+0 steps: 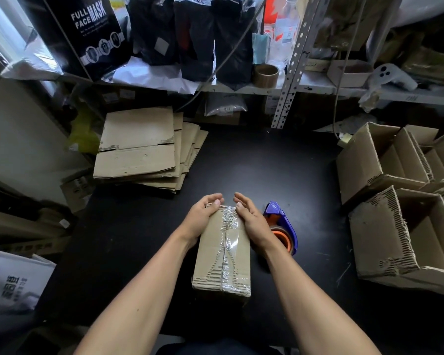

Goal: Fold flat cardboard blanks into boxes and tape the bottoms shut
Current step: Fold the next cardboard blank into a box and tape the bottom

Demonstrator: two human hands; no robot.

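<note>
A folded cardboard box (pixel 215 257) stands on the black table (pixel 267 170) in front of me, bottom side up, with a strip of clear tape (pixel 230 242) running along its seam. My left hand (pixel 203 213) lies on the box's far left corner, fingers reaching over the far edge. My right hand (pixel 249 216) lies against the far right side, thumb on the tape end. Both hands have nearly straight fingers pressing on the box. A blue tape dispenser (pixel 283 226) with an orange roll sits just right of the box, partly behind my right wrist.
A stack of flat cardboard blanks (pixel 141 147) lies at the table's far left. Several folded open boxes (pixel 395 190) are piled at the right. Shelves behind hold a tape roll (pixel 265 75), dark bags and a black mask carton (pixel 92 29).
</note>
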